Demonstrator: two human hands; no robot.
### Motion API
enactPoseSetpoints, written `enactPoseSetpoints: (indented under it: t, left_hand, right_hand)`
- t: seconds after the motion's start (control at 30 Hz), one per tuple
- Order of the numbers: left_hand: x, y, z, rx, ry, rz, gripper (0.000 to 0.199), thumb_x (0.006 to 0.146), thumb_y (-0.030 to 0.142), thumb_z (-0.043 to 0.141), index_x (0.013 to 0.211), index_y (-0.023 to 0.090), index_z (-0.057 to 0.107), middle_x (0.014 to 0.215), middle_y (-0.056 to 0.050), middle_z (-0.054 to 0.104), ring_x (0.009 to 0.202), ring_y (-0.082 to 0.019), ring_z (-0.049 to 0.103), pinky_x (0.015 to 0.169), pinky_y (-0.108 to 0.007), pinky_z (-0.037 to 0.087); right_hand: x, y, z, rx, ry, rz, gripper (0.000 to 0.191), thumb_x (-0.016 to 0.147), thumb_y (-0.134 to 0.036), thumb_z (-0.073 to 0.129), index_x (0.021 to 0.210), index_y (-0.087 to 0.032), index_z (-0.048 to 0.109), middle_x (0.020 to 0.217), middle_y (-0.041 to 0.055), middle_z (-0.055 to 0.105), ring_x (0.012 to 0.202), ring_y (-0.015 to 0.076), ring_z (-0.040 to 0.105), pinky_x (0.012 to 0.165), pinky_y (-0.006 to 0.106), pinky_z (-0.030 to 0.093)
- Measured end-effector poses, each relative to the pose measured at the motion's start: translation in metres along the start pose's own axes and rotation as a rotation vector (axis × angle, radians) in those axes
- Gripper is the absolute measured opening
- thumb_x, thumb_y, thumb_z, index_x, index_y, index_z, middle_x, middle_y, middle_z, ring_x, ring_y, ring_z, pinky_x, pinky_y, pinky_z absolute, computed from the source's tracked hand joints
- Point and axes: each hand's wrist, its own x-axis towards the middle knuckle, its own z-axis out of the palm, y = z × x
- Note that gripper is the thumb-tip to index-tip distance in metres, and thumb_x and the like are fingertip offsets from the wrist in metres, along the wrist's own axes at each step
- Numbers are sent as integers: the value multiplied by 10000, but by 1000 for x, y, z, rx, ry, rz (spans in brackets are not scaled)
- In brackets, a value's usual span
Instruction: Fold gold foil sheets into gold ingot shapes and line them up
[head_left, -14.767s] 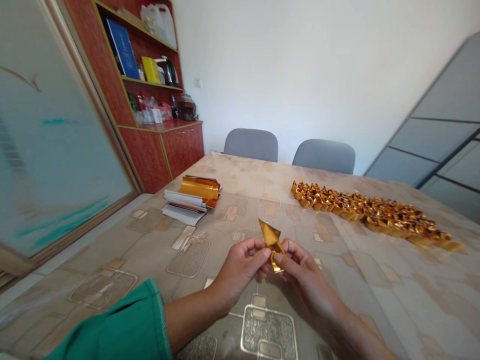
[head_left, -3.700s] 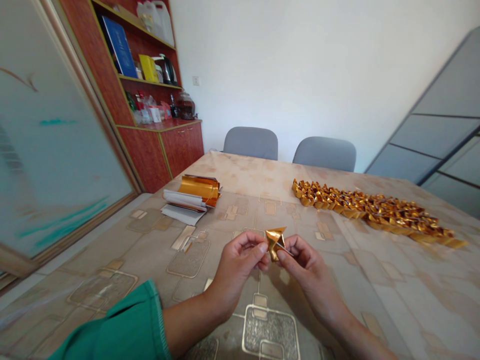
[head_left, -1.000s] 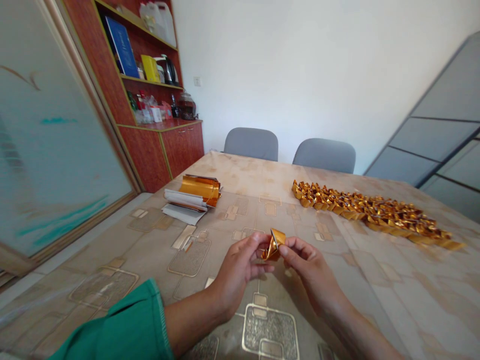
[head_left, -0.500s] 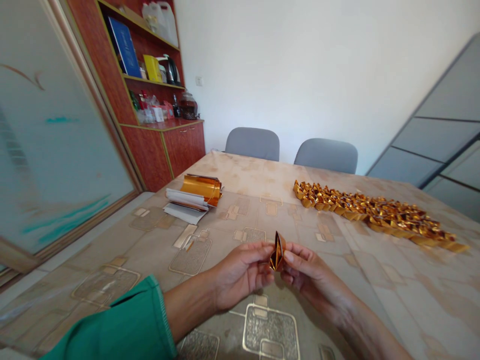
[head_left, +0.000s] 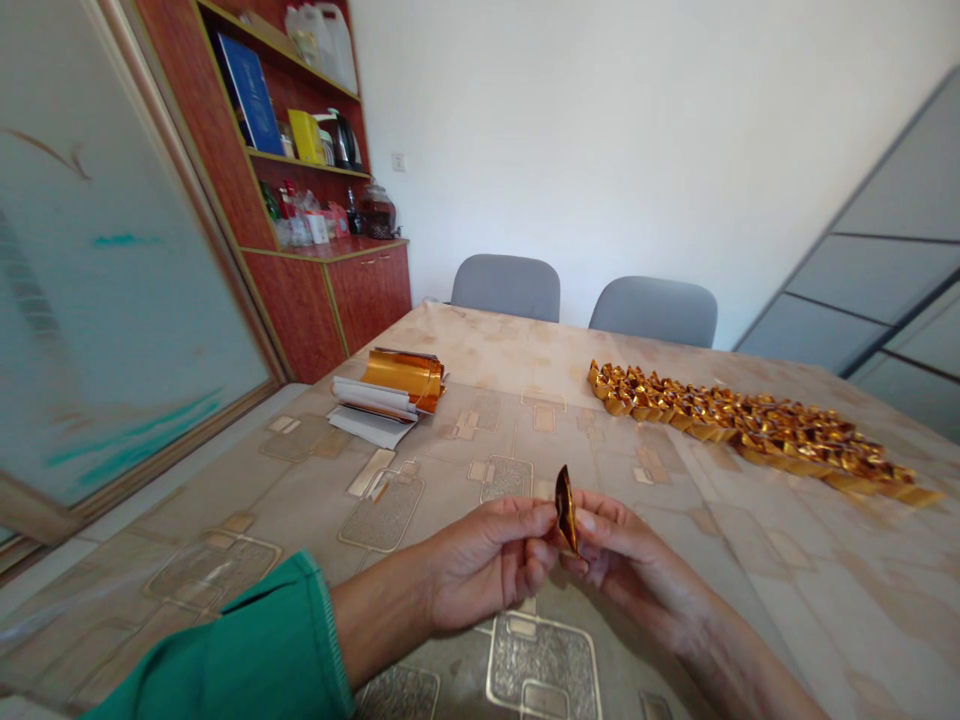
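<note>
Between my two hands, above the table, is a small folded piece of gold foil paper (head_left: 565, 508), standing upright with its pointed tip up. My left hand (head_left: 491, 560) pinches its left side between thumb and fingers. From the right, my right hand (head_left: 626, 545) grips the other side, thumb toward me. The opening along the paper's edge looks narrow. On the right part of the table lies a long row of folded gold foil pieces (head_left: 720, 410), packed close together. A stack of gold and white paper sheets (head_left: 405, 375), curled, rests at the left.
A patterned cloth (head_left: 300, 500) covers the table. Two grey chairs (head_left: 506, 285) stand at its far side. Behind on the left is a red-brown cabinet (head_left: 367, 290) with a kettle (head_left: 345, 140) and bottles on its shelves. A frosted glass door (head_left: 112, 280) is at far left.
The folded foil paper has been pressed narrower, and its inner folds no longer show as openly. Both hands have shifted slightly, the left one moving a little to the right.
</note>
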Motion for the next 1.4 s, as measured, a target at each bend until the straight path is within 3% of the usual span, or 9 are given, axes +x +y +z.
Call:
enactPoseSetpoints:
  t: [0.17,0.4,0.5,0.67,0.8,0.93,1.07,1.23,1.4]
  left_hand:
    - [-1,-3,3,-20,-27,-26,206,783,70,764,971,37,685,858,-92,688,561,-27,586,571,-103,518]
    - [-2,-2,5,-110,-17,-30,133,767,32,726,893,31,680,745,-66,655,518,-30,559,475,-87,455]
    - [-1,-2,5,-113,31,6,93,772,18,706,857,36,672,680,-29,624,489,-31,557,446,-93,445]
    - [1,-4,2,-57,131,92,75,805,26,665,875,51,678,666,-14,629,470,-28,562,445,-98,457]
    - [2,-6,0,30,107,107,102,797,90,694,895,65,679,655,-10,626,499,-39,568,500,-119,483]
    - [2,-7,3,266,39,165,280,787,258,755,980,78,662,753,-82,682,622,-107,646,513,-136,460]
    - [3,-9,5,418,102,205,273,783,291,742,961,109,644,735,-61,673,569,-101,608,476,-150,412]
    - [6,-12,1,438,176,229,258,778,311,705,927,117,622,711,-40,641,534,-78,549,459,-147,387]
    - [4,-12,4,399,159,223,271,780,279,698,989,176,559,677,9,601,496,-61,484,465,-146,402]
  right_hand:
    - [-2,0,1,1,-9,4,289,661,-359,887,846,-173,764,773,14,697,655,108,544,656,245,418]
    - [-3,3,-3,89,3,2,246,675,-316,864,835,-157,765,732,19,675,640,110,535,633,236,429]
    - [-3,3,-4,144,-7,19,238,667,-271,869,825,-136,752,639,-25,582,547,59,430,537,175,377]
    - [-2,3,-1,148,-153,39,171,823,-306,756,864,-141,736,481,-98,402,395,31,175,369,145,226]
    - [0,5,2,128,-111,-9,205,847,-348,740,816,-147,718,488,-84,461,397,35,197,385,149,285]
    - [1,8,1,103,-80,-6,207,831,-344,750,780,-150,700,486,-83,461,408,42,212,405,162,307]
    - [2,9,1,94,-57,12,202,808,-339,763,749,-159,695,477,-85,439,417,45,199,407,167,271]
    - [3,12,2,131,-31,27,210,771,-329,791,692,-172,676,469,-96,383,430,51,166,402,173,214]
    - [3,12,3,105,-29,20,237,801,-366,773,714,-164,684,452,-100,372,419,50,150,397,179,200]
